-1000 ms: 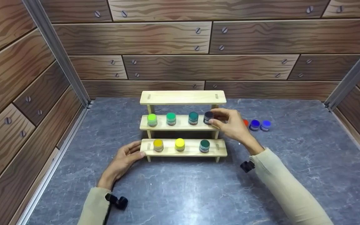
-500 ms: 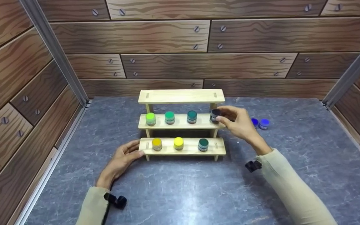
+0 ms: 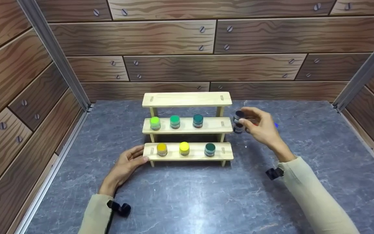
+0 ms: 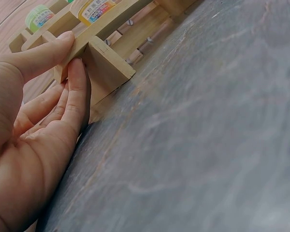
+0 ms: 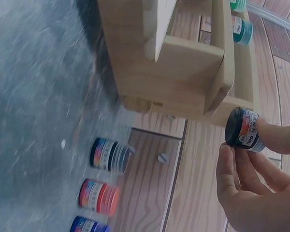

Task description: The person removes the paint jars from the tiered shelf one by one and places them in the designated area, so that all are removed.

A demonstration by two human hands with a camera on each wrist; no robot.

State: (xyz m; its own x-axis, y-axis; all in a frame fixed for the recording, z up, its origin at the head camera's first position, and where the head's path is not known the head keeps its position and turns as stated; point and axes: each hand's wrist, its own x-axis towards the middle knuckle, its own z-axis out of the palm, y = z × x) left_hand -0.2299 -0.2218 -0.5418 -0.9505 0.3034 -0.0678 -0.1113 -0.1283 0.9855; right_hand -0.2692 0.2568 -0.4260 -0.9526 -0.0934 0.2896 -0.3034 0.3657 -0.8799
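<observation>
A three-tier wooden display rack [image 3: 187, 99] stands on the table. My left hand [image 3: 123, 169] grips the left end of its lowest shelf, thumb above and fingers beneath, as the left wrist view shows. Just off the right end of the middle shelf, my right hand [image 3: 265, 130] pinches a black paint jar [image 5: 242, 128] between thumb and fingers, in the air. Green jars [image 3: 175, 121] in several shades sit on the middle shelf. On the lowest are an ochre jar [image 3: 162, 149], a yellow jar [image 3: 184, 148] and a dark green jar [image 3: 210, 149].
On the table right of the rack, a dark jar [image 5: 108, 155], a red jar [image 5: 99, 196] and a blue jar [image 5: 89, 224] stand in a row, partly hidden by my right hand in the head view. Wood-patterned walls [image 3: 167, 68] surround the grey table [image 3: 174, 201].
My right hand has lifted the black paint jar off the right end of the middle shelf and carried it rightward, past the rack. My left hand keeps its grip on the rack.
</observation>
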